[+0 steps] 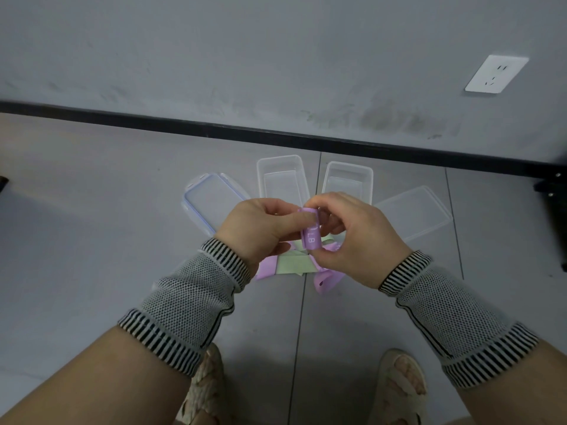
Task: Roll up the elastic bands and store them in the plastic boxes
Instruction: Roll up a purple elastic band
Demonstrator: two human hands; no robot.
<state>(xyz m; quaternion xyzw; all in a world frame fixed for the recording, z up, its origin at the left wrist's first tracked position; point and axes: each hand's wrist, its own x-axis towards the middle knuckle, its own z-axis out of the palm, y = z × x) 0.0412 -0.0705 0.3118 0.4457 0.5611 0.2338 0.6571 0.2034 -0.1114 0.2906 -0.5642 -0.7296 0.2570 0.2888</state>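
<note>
Both hands, left [254, 228] and right [349, 240], pinch a purple band [310, 234], seemingly half-rolled, near two open boxes [280, 179].

We see a flat purple elastic band [310, 234], partly wound into a short roll with white lettering on its outer turn, held up above the floor; its loose tail [326, 279] trails down to the tiles. Beneath it lies a flat pale green elastic band [293, 265], unrolled. Beyond them two clear rectangular plastic boxes [280, 176] [348, 179] stand open side by side, with a blue-rimmed clear lid [211, 197] left and a plain clear lid [414, 213] right.
</note>
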